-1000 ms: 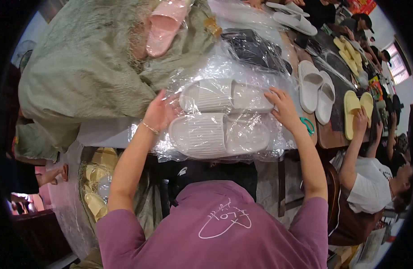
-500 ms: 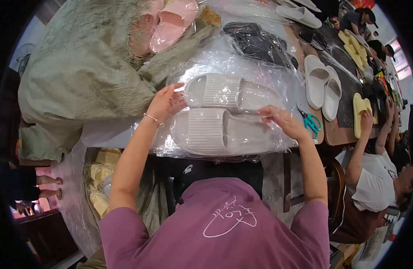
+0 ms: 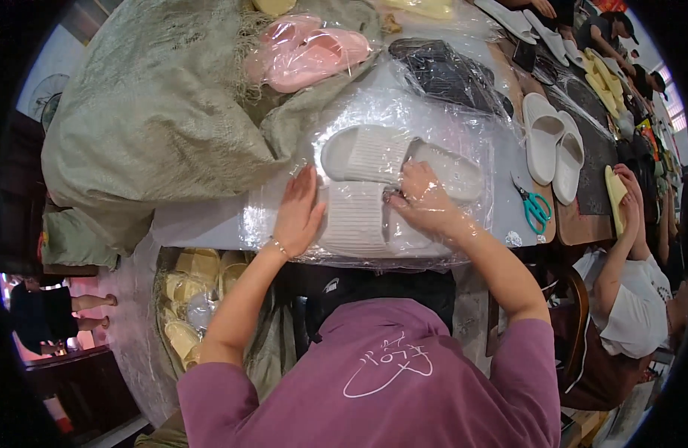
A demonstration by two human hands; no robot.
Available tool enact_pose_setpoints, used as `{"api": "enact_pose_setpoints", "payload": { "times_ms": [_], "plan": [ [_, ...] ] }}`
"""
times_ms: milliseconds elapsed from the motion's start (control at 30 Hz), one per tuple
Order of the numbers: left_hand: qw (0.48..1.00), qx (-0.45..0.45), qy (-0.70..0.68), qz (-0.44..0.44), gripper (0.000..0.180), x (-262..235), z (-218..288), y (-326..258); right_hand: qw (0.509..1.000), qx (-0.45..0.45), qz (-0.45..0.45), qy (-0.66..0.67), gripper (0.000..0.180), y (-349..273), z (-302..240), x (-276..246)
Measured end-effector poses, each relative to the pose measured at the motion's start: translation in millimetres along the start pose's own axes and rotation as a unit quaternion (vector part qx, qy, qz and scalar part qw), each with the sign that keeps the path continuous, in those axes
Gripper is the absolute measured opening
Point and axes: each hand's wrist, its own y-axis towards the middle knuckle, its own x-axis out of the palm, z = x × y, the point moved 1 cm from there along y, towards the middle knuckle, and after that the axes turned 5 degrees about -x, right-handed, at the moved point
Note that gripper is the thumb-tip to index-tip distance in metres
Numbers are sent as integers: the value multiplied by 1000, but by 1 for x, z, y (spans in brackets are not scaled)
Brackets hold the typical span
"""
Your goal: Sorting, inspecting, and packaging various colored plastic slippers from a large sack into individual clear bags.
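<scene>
Two pale grey slide slippers lie side by side, toes to the left, on clear plastic wrap. My left hand (image 3: 298,213) is open, fingers stretched out and pressed against the toe end of the near slipper (image 3: 353,216). My right hand (image 3: 426,200) is over the insoles just right of the straps. Its fingers are curled, with the tips at the inner edge of the near slipper's strap, partly hiding the footbed. The far slipper (image 3: 377,153) lies against the near one, its heel right of my right hand.
Teal-handled scissors (image 3: 537,212) and a white slipper pair (image 3: 542,142) lie to the right. Behind are wrapped black slippers (image 3: 441,71). A woven sack (image 3: 157,127) with pink slippers (image 3: 318,56) fills the left. Beige slippers (image 3: 194,284) sit below the table; a co-worker (image 3: 624,299) is at right.
My left hand has flattened against the near slipper's toe. My right hand has moved left to the straps, its fingers curling in. The near slipper has shifted slightly right relative to the far one.
</scene>
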Motion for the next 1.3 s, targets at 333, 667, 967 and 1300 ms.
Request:
{"api": "enact_pose_setpoints", "payload": {
  "times_ms": [333, 667, 967, 1300],
  "plan": [
    [984, -18, 178, 0, 67, 19, 6, 5, 944, 269, 120, -150, 47, -207, 129, -81],
    [974, -16, 223, -29, 61, 0, 31, 9, 942, 169, 284, -54, 46, -126, 16, -104],
    [975, -4, 221, -6, 67, 10, 4, 13, 952, 257, 157, -57, 31, -27, 9, 5],
    [971, -48, -43, 231, 51, -19, -58, 113, 941, 268, 151, -144, 38, -29, 17, 16]
  ]
}}
